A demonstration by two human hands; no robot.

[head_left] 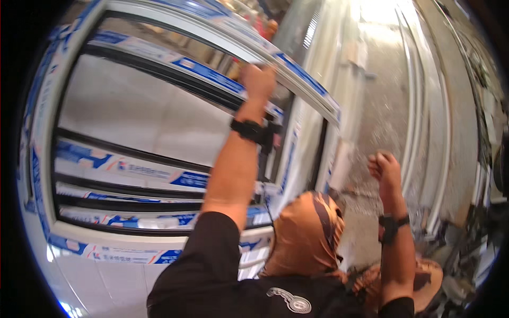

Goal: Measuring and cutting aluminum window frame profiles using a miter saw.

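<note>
A large white window frame (pixel 44 143), partly covered with blue-and-white protective film and lined with black strips, fills the left side. My left hand (pixel 259 82) reaches out over its far part, fingers curled in at the far bar; what they grip, if anything, is hidden. Dark bands circle both my wrists. My right hand (pixel 385 165) is raised to the right of the frame, apart from it, with its fingers curled in. Nothing shows sticking out of that fist. Brown patterned cloth (pixel 302 233) lies between my arms, close to my body.
Long pale profiles (pixel 442 132) run along the right side over a worn floor (pixel 379 127). Dark cluttered material (pixel 461 254) lies at the lower right. White panels (pixel 106 275) lie under the frame's near edge. A red-and-orange item (pixel 270 27) shows beyond the frame's far edge.
</note>
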